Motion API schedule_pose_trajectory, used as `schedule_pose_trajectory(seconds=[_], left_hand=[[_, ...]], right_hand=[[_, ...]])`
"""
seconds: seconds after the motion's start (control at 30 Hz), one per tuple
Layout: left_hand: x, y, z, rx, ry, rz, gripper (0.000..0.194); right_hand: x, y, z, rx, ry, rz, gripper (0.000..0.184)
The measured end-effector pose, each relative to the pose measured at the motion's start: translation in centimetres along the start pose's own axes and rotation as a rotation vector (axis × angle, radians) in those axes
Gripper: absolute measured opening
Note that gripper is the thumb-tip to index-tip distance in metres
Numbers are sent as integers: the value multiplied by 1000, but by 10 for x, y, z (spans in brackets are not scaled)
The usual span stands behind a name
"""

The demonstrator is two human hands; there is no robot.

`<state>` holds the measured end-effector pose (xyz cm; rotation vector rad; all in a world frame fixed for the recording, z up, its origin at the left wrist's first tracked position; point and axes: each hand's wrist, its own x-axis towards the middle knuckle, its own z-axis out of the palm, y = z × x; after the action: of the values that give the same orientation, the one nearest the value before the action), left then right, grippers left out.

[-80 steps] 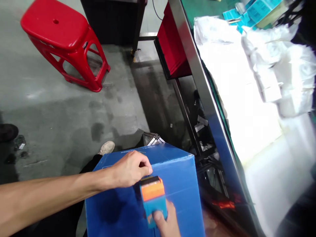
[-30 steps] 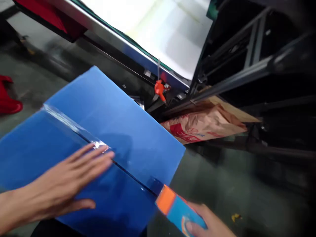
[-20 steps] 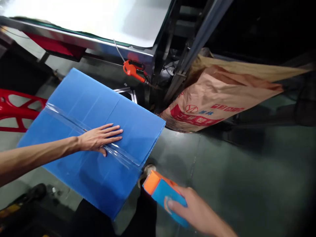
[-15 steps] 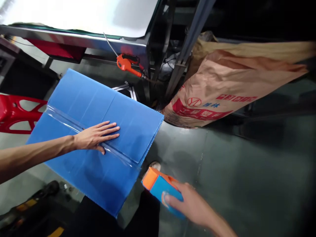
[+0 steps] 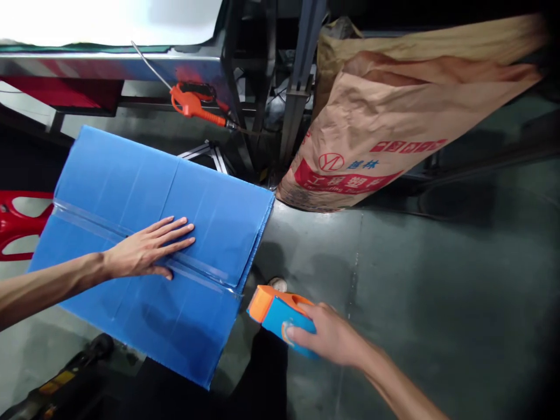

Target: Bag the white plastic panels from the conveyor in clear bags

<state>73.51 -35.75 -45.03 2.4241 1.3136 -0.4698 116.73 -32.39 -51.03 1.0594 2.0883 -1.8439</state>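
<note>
A blue corrugated plastic box (image 5: pixel 144 181) lies in front of me, tilted in view, with its flaps closed. Along the seam between the flaps runs a strip of clear tape (image 5: pixel 91 219), which reaches the near right edge. My left hand (image 5: pixel 146 249) rests flat on the top across the tape, its fingers spread. Just off the box's right edge, my right hand (image 5: pixel 326 332) grips an orange and blue tape dispenser (image 5: pixel 280 321). The dispenser's orange end points at the box edge; whether tape still links the two I cannot tell.
An orange air blow gun (image 5: pixel 192 105) hangs by the metal table (image 5: pixel 175 65) at the back. A large brown paper sack (image 5: pixel 350 128) stands at the right beside a metal post (image 5: pixel 300 76). A red plastic stool (image 5: pixel 17 224) is at far left, a black and yellow object (image 5: pixel 56 382) below.
The view has shifted, so the box and my left hand appear further left. My right hand and the dispenser sit slightly higher and left in view. Both hands keep their holds.
</note>
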Motion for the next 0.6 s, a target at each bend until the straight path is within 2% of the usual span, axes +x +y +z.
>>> schedule_pose_trajectory(seconds=[0.1, 0.17, 0.23, 0.3, 0.4, 0.47, 0.53, 0.6], left_hand=[[-5, 3, -3, 15, -8, -8, 87], [-4, 19, -8, 24, -7, -17, 83], [10, 50, -12, 34, 9, 22, 76], [36, 92, -9, 43, -8, 165, 68], [85, 154, 12, -11, -105, 439, 65], [112, 178, 31, 18, -208, 433, 70], [126, 185, 46, 92, -292, 416, 75], [130, 180, 53, 154, -327, 417, 78]], right_hand=[[9, 9, 4, 31, -12, -8, 19], [8, 18, 6, 62, -11, -33, 16], [2, 31, 7, 81, -3, -38, 14], [-4, 49, 7, 51, 15, -6, 16], [-14, 82, 5, -102, 55, 90, 23], [-20, 107, 2, -193, 83, 155, 29], [-21, 131, 2, -220, 107, 217, 33], [-13, 149, 6, -200, 129, 280, 37]])
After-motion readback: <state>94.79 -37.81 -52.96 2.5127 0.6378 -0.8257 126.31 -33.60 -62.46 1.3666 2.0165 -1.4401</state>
